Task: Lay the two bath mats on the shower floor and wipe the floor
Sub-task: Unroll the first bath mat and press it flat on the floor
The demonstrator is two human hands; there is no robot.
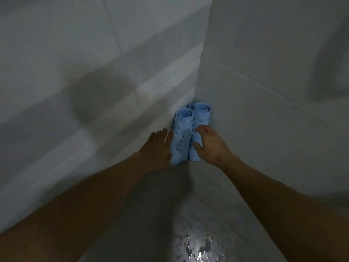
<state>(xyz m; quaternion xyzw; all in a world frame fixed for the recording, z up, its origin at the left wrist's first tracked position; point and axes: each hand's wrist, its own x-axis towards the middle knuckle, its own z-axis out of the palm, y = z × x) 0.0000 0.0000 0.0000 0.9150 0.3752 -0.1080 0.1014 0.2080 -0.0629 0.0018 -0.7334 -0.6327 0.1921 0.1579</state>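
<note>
Head view: two light-blue bath mats, rolled into upright tubes with small dark holes, stand touching in the corner of grey tiled walls (pixel 264 114), left roll (pixel 180 137) nearer, right roll (pixel 201 118) behind it. Left hand (pixel 157 148) lies flat, fingers together, against the left roll's side; right hand (pixel 211 143) curls loosely over the right roll, thumb beneath, grip not clearly closed. Roll bases are hidden, walls blurred, and the dim shower floor (pixel 196 242) glints wet.
</note>
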